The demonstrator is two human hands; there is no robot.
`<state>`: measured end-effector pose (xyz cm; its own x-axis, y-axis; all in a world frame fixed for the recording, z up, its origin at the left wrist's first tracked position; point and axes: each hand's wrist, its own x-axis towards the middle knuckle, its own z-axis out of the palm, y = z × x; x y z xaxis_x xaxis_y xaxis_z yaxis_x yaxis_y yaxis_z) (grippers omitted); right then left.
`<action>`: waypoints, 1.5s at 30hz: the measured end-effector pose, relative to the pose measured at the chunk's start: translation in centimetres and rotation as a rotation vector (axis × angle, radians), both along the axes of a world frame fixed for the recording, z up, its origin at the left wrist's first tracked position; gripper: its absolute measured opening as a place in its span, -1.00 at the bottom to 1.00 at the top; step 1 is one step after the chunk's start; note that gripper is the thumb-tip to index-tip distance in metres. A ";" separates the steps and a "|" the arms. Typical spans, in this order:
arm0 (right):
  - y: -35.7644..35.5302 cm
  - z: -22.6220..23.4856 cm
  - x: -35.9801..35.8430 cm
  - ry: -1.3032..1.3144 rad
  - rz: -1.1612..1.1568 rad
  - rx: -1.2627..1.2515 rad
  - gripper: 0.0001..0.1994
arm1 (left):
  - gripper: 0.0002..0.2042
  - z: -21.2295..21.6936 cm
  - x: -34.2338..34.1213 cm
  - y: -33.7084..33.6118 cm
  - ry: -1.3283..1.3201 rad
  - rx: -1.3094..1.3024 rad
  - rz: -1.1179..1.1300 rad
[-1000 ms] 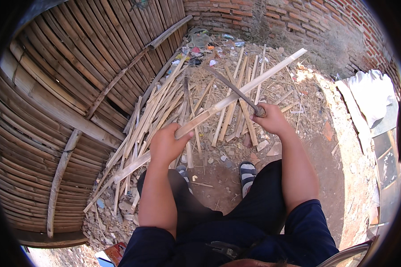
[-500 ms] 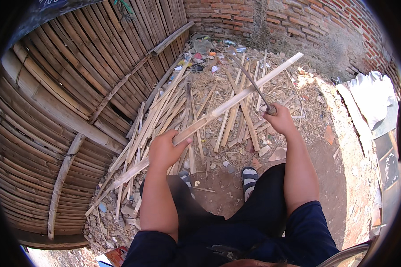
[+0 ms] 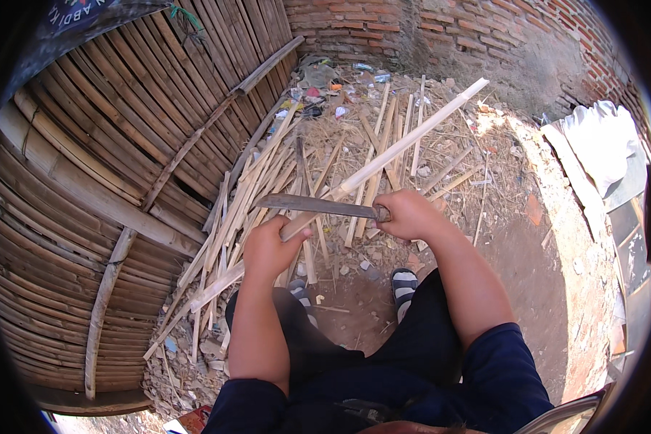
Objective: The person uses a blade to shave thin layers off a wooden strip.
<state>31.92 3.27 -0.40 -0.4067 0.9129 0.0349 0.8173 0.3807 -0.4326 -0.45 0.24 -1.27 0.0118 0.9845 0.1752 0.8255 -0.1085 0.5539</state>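
Dirt ground (image 3: 528, 289) by a brick wall (image 3: 448, 29) is covered with split sticks. Left hand (image 3: 271, 249) fingers are curled tight around a long pale stick (image 3: 383, 163) that points to the far right corner. Right hand (image 3: 409, 213) is closed on a knife (image 3: 315, 206). A second ago the blade was up high; now it lies flat across the stick, just above the left hand, ready to shave it.

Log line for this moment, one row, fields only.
left hand: grips long bamboo strip | right hand: holds knife, blade laid across strip | ground: loose bamboo slats | side: woven bamboo wall
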 end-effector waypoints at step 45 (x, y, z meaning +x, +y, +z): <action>0.4 -0.5 0.6 0.009 -0.084 -0.031 -0.64 | -0.51 0.5 0.4 -0.1 0.007 -0.055 -0.011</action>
